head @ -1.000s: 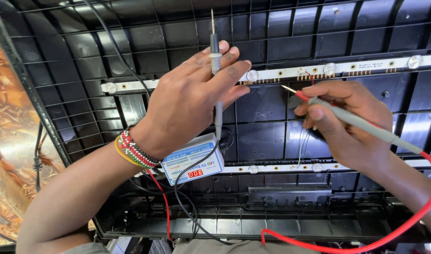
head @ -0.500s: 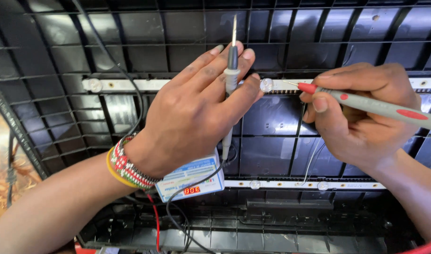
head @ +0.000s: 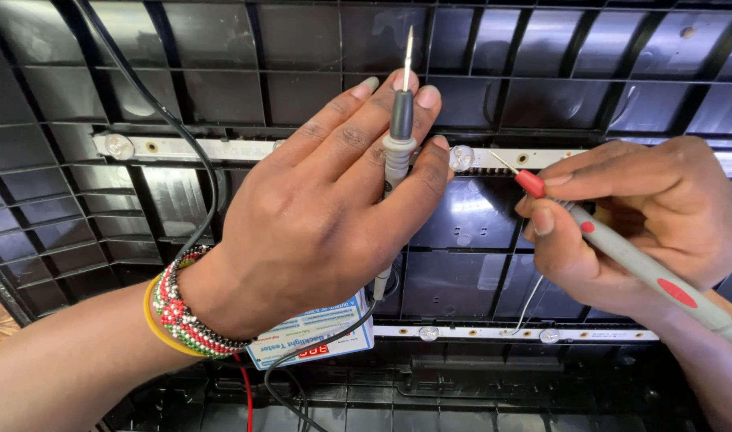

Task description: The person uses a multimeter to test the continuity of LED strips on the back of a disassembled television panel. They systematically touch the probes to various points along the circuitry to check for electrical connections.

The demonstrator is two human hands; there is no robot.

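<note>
Over a black ribbed panel [head: 222, 88], at centre: left hand [head: 318, 216], back up, fingers [head: 334, 132] nearly straight and pointing toward one o'clock, thumb pressed in from the right. Pinched between thumb and fingers: black-tipped grey probe [head: 398, 144], upright, needle aimed at twelve o'clock, clear of the panel. On the wrist at eight o'clock from the hand: beaded bracelet [head: 182, 316] in red, white and green, plus a yellow band.

At three o'clock: right hand [head: 646, 224], fingers curled tight round a red-tipped grey probe [head: 622, 252], held like a pen, body trailing toward four o'clock, needle pointing to ten o'clock and touching or just short of the upper white light strip [head: 206, 150]; cannot tell which. Round lens [head: 461, 158] on that strip just beside the needle.

At six o'clock, half hidden under the left wrist: small blue-and-white tester box [head: 318, 340] with red digits showing. Black lead [head: 154, 112] running off toward eleven o'clock. Lower white light strip [head: 478, 332] near five o'clock.
</note>
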